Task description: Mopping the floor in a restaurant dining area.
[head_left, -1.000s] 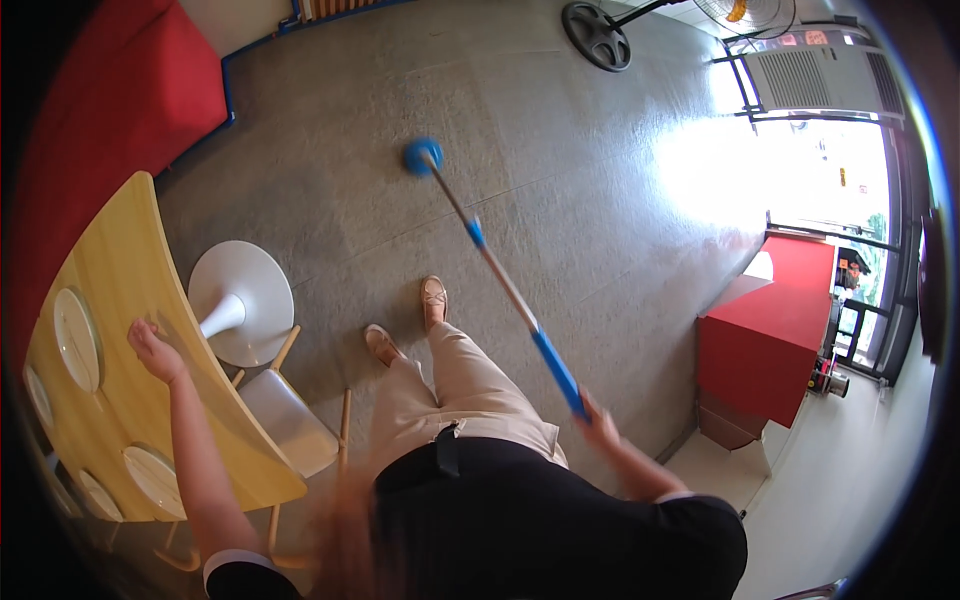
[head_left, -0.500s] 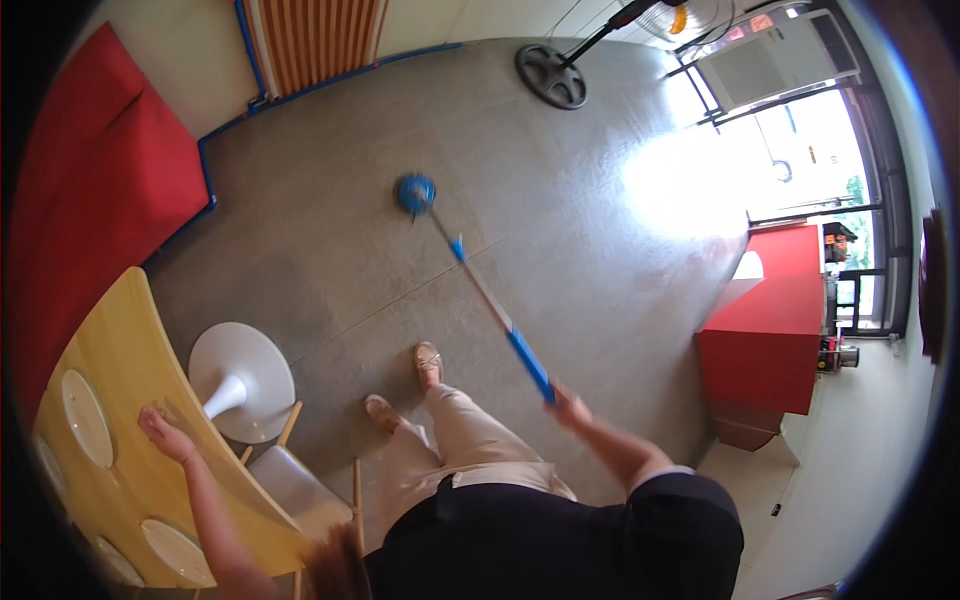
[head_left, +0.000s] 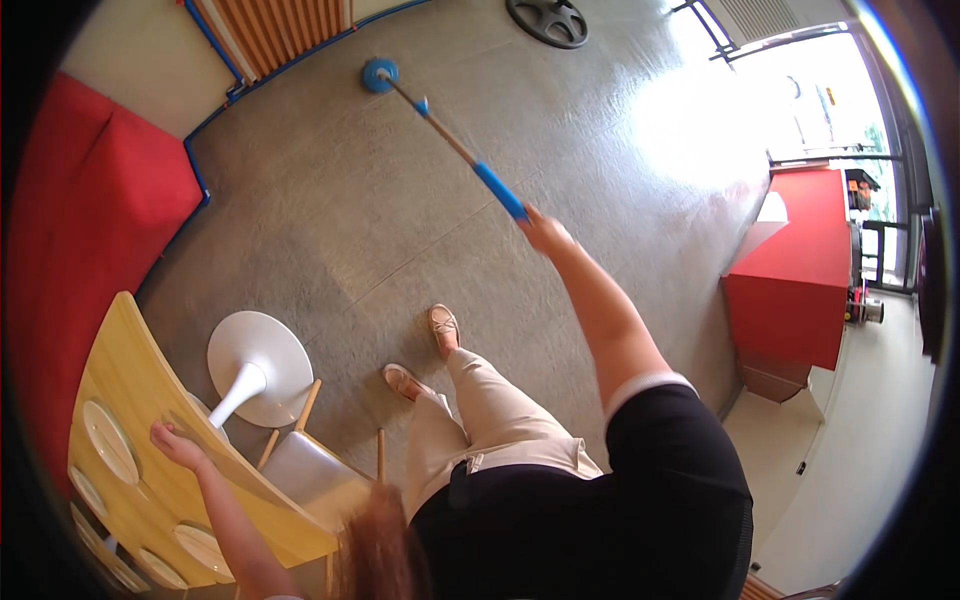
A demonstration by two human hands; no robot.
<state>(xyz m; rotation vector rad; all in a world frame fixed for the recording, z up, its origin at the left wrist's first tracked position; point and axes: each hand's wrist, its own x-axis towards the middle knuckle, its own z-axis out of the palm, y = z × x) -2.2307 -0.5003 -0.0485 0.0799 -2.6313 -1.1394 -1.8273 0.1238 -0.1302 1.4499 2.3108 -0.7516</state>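
A long-handled mop (head_left: 498, 190) with a blue grip, a thin metal pole and a round blue head stretches far ahead of me over the grey floor. My right hand (head_left: 545, 232) is closed round the near end of its grip, the arm reaching well forward. The mop's head (head_left: 380, 75) is on the floor near the far wall, below the slatted panel. Off to the left, my left hand (head_left: 178, 445) is at the wooden table (head_left: 150, 390), holding nothing, its fingers loosely bent and partly apart. Whether it touches the tabletop I cannot tell.
White plates (head_left: 112, 442) lie on the table. Beside it are a white pedestal base (head_left: 262, 365) and a chair (head_left: 305, 470). A red sofa (head_left: 120, 200) stands left, a red counter (head_left: 795, 275) right. At the far side is a black wheel-shaped stand base (head_left: 548, 18).
My right arm has stretched forward, pushing the mop's head farther away and slightly left, toward the slatted panel. My left hand stays by the table, its fingers a little more bent.
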